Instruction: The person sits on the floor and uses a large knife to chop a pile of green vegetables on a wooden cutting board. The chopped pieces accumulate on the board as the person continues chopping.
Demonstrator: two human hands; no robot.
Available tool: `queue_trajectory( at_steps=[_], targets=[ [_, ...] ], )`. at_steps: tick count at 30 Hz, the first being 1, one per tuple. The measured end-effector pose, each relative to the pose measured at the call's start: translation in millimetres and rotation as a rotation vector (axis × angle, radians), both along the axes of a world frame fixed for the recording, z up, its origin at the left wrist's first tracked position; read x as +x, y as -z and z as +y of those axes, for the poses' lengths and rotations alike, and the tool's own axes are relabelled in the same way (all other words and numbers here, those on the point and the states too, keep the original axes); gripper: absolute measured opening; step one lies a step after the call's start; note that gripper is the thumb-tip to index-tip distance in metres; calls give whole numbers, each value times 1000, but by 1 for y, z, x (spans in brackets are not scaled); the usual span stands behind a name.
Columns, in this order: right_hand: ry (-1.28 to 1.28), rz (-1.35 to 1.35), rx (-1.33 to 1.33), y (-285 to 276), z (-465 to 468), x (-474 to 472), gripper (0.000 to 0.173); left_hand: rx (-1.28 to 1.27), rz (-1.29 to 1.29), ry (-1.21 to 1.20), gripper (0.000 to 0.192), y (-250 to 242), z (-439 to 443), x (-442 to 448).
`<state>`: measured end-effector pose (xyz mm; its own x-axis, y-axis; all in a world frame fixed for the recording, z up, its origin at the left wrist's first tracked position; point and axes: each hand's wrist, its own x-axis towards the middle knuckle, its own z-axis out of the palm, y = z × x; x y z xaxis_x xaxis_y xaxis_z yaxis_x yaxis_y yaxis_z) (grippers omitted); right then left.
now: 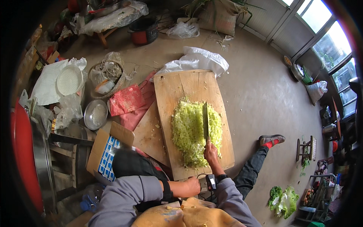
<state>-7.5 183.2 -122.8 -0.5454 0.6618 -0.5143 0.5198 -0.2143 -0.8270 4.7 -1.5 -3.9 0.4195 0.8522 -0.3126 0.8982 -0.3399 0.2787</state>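
Observation:
My right hand [211,153] grips the handle of a cleaver [205,120], whose broad blade points away from me. The blade stands edge-down in a wide heap of finely chopped pale green cabbage [185,130], toward its right side. Beneath the heap lies a thick wooden chopping board [170,90] with cracks at its far end and scraps scattered over it. My left hand [193,185] is closed in a loose fist near the board's front edge, in front of my body. Nothing shows in it.
A second wooden board [149,130] and a red bag [127,99] lie left of the chopping board. An open carton of small boxes [106,156] stands by my left knee. Farther left are a metal bowl [95,115] and a wicker basket [117,85]. Leafy greens [285,201] lie at right.

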Motion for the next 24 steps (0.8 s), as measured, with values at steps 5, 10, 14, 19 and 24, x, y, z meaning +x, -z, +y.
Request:
queue_trajectory(
  at_steps=[5, 10, 14, 19, 24],
  targets=[
    [-124, 175, 223, 10, -8, 3, 41, -28, 16, 59, 17, -4, 2, -3],
    [-271, -149, 243, 16, -13, 5, 54, 76, 35, 5, 17, -7, -3, -3],
    [-150, -116, 92, 15, -15, 4, 49, 127, 15, 7, 17, -5, -6, -3],
    [-243, 269, 261, 10, -19, -13, 37, 74, 14, 35, 16, -12, -3, -6],
    [-284, -110, 300, 2, -21, -19, 53, 87, 52, 8, 17, -22, -3, -9]
  ],
)
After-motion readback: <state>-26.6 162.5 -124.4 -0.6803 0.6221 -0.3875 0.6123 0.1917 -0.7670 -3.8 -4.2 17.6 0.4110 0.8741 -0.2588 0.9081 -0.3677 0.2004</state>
